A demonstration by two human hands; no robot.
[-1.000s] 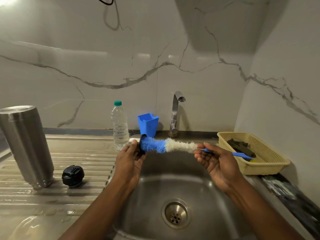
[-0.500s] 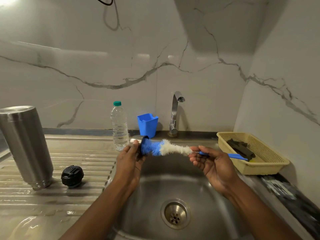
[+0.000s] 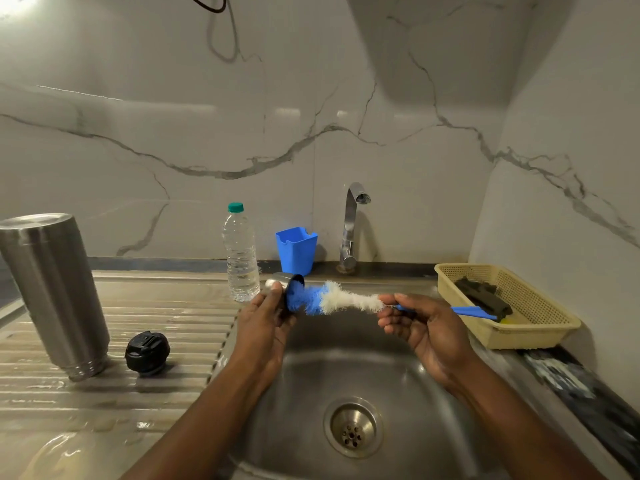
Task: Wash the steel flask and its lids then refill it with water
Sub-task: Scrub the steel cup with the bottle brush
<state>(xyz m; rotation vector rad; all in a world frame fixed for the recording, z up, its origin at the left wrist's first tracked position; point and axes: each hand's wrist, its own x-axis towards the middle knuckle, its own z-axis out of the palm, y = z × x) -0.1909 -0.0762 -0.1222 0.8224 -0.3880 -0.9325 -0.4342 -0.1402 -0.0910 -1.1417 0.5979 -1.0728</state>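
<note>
A water bottle (image 3: 240,258) and blue cup (image 3: 296,249) are standing at the sink's (image 3: 346,358) back edge. Over the basin, the left hand (image 3: 263,327) is gripping the steel lid (image 3: 284,282), and the right hand (image 3: 426,327) is pinching the bottle brush (image 3: 332,301) that is entering it. The steel flask (image 3: 52,292) is standing at the drainboard's (image 3: 166,323) left.

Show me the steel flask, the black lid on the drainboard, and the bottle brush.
steel flask (image 3: 55,296), head view, middle of its body.
black lid (image 3: 147,353), head view, its top.
bottle brush (image 3: 346,301), head view, white bristles.

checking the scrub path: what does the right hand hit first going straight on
Likely the steel cup lid in the left hand, since the right hand points along the brush into it.
</note>
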